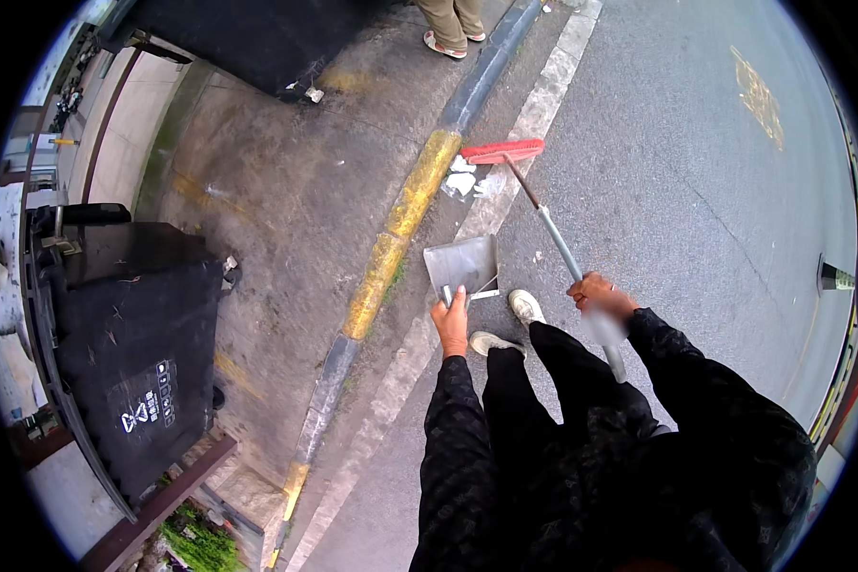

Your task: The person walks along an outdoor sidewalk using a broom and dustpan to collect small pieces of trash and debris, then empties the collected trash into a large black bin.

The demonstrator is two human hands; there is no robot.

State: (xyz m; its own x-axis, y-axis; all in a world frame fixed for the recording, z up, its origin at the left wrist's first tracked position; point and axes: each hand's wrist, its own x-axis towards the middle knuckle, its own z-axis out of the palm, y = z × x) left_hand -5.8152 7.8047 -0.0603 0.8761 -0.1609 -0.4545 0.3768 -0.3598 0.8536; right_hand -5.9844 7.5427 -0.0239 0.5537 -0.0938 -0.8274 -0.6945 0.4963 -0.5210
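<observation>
Beyond the right hand (pixel 598 296), which is clenched round a grey pole, the broom (pixel 534 195) slants up and away; its red head (pixel 503 151) sits at the far end, on the asphalt beside a white road line (pixel 534 114). Just under that head lies a small heap of white paper scraps (pixel 467 181), touching the line and close to the kerb.

Left hand (pixel 452 324) grasps the short handle of a grey metal dustpan (pixel 462 267). Pan tilts, open side toward the scraps, well short of them. Between the two hands, a little below: two pale shoes (pixel 510 319) on the road. Both sleeves dark, patterned.

Left of the pan runs the kerb (pixel 396 238), painted in yellow and grey blocks, yellow worn. Past it, stained concrete pavement.

Far left of the left hand: a dark wheeled bin (pixel 129 343), lid shut, with a white symbol label (pixel 148 405) on the lid, square-ish, print small. Another dark bin (pixel 248 43) stands at the top, a scrap of litter at its base.

Above the broom head, another person's feet in sandals (pixel 453 38) on the kerb edge.

Up and right of the right hand: a faded yellow marking (pixel 758 95) painted on the asphalt.
</observation>
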